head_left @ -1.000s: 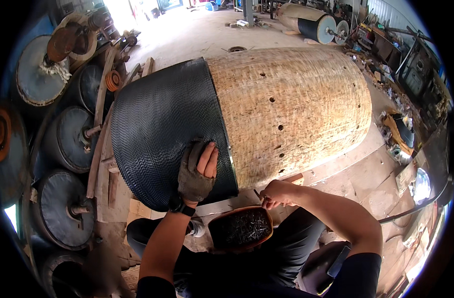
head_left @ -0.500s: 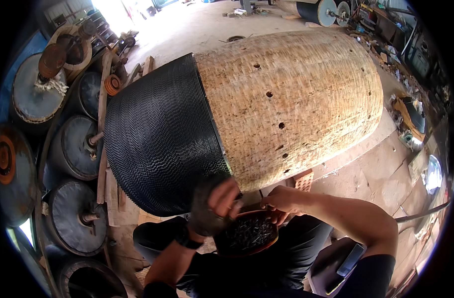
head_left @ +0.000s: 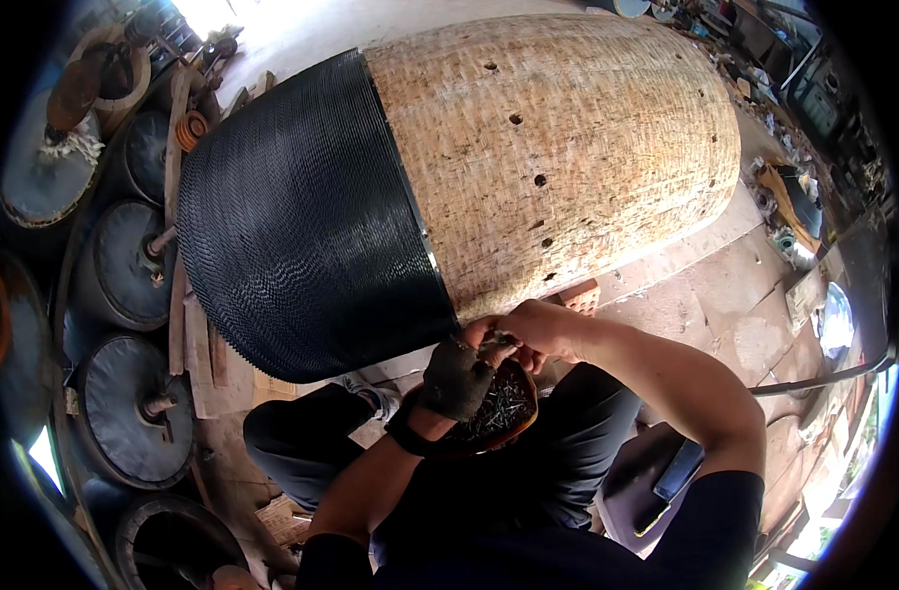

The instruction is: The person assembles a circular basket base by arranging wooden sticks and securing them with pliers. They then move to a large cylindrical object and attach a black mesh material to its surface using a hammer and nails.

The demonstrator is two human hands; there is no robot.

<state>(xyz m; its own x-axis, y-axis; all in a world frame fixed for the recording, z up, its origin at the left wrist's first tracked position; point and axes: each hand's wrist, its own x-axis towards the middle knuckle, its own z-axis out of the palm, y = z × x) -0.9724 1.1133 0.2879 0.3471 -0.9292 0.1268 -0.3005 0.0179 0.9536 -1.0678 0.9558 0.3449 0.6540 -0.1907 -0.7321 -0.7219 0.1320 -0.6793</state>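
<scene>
A large wooden drum (head_left: 607, 147) lies on its side in front of me. Black zigzag-ribbed material (head_left: 302, 226) covers its left part; the rest is bare wood with dark holes. My left hand (head_left: 457, 376), in a dark fingerless glove, has its fingertips pinched together near the edge between black and wood. My right hand (head_left: 533, 332) is bare, its fingers closed and meeting the left fingertips. What either hand pinches is too small to make out. Under both hands, a reddish-rimmed bowl (head_left: 531, 415) in my lap holds many small, thin, dark metal pieces (head_left: 503, 401), nail-like in shape.
Several dark drums with round end plates (head_left: 135, 408) line the left side behind a wooden beam (head_left: 177, 177). A perforated brick (head_left: 579, 297) sits by the drum's near edge. A phone (head_left: 678, 469) lies at my right. Scrap (head_left: 793, 206) litters the right side.
My left hand, blurred over the bowl earlier, has moved to meet my right hand. The right hand has shifted up and left. The view has tilted, so the drum sits higher.
</scene>
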